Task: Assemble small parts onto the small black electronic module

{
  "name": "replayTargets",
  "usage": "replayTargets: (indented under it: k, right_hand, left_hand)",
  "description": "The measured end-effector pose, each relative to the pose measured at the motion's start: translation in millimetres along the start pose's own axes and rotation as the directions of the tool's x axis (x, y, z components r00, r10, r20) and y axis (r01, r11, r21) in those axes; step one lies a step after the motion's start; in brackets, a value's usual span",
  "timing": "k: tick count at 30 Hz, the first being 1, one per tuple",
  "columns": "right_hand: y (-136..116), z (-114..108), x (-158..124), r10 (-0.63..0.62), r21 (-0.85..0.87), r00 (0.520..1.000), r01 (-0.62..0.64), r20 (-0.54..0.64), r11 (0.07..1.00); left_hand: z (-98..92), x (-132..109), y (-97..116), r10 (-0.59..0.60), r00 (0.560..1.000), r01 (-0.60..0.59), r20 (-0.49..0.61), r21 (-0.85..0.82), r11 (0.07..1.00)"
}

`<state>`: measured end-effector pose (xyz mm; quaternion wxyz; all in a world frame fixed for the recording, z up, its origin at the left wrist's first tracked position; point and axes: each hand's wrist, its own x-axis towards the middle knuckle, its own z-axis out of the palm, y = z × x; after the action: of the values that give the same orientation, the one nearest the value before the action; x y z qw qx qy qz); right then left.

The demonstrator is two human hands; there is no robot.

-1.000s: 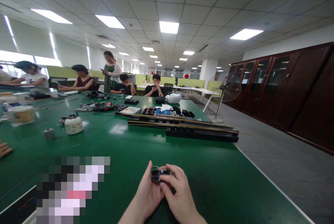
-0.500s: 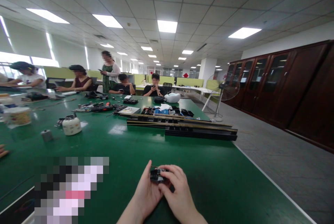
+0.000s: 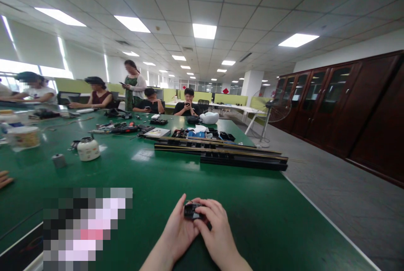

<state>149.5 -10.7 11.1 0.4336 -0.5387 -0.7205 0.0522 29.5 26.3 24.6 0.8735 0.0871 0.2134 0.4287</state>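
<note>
A small black plastic housing is held between my two hands, low in the middle of the view and above the green table. My left hand cradles it from the left and below, thumb raised along its side. My right hand curls over its right end, with thumb and fingertips gripping it. A short thin wire or edge shows at its top. The right fingers cover part of the housing, and its inner details are too small to make out.
Beyond my hands lie long black rails topped with thin brass-coloured rods. A white jar and a grey metal cylinder stand left. Another person's fingers show at the left edge. A blurred-out panel lies lower left. Several people sit farther back.
The housing has tilted slightly in my hands and sits a little farther right in the view. My right fingers have shifted slightly on it. The whole view has moved a little.
</note>
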Motion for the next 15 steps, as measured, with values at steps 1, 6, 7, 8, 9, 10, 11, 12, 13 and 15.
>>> replayTargets:
  k: [1,6,7,8,9,10,11,12,13,15]
  right_hand:
    - [0.2,0.2,0.0,0.005,-0.002,1.0,-0.005,0.001,1.0]
    - [-1.1,-0.8,-0.3,0.033,0.006,0.999,-0.033,0.029,0.999]
    - [-1.7,-1.4,-0.2,0.034,0.011,0.999,-0.035,0.035,0.999]
    - [-2.3,-1.9,-0.2,0.034,0.016,0.999,-0.035,0.04,0.999]
    - [-2.9,-2.5,-0.1,0.032,0.022,0.999,-0.033,0.042,0.999]
    - [-3.4,-3.0,0.0,0.028,0.03,0.999,-0.03,0.041,0.999]
    - [-3.7,-3.4,0.1,0.025,0.038,0.999,-0.026,0.037,0.999]
    - [-3.7,-3.6,0.0,0.023,0.047,0.999,-0.024,0.029,0.999]
    - [-3.5,-3.5,-0.2,0.022,0.055,1.0,-0.023,0.018,0.998]
    - [-1.9,-2.7,-0.9,0.027,0.067,0.999,-0.026,-0.017,0.997]
  left_hand:
    - [-0.5,0.2,0.1,0.001,1.0,-0.001,-0.004,0.007,1.0]
    - [1.2,-1.2,0.2,-0.001,1.0,0.001,-0.023,0.033,0.999]
    - [1.9,-1.6,0.2,0.002,1.0,-0.001,-0.024,0.036,0.999]
    - [2.3,-1.8,0.2,0.005,1.0,-0.004,-0.023,0.035,0.999]
    - [2.4,-1.8,0.3,0.011,1.0,-0.01,-0.02,0.031,0.999]
    - [2.2,-1.6,0.4,0.018,1.0,-0.017,-0.018,0.026,1.0]
    - [1.7,-1.3,0.6,0.025,1.0,-0.025,-0.018,0.021,0.999]
    - [1.0,-0.9,0.7,0.032,0.999,-0.032,-0.022,0.015,0.999]
    - [0.1,-0.5,0.9,0.037,0.999,-0.037,-0.025,0.015,0.999]
    - [-1.4,-0.1,1.1,0.037,0.999,-0.036,-0.03,0.025,0.999]
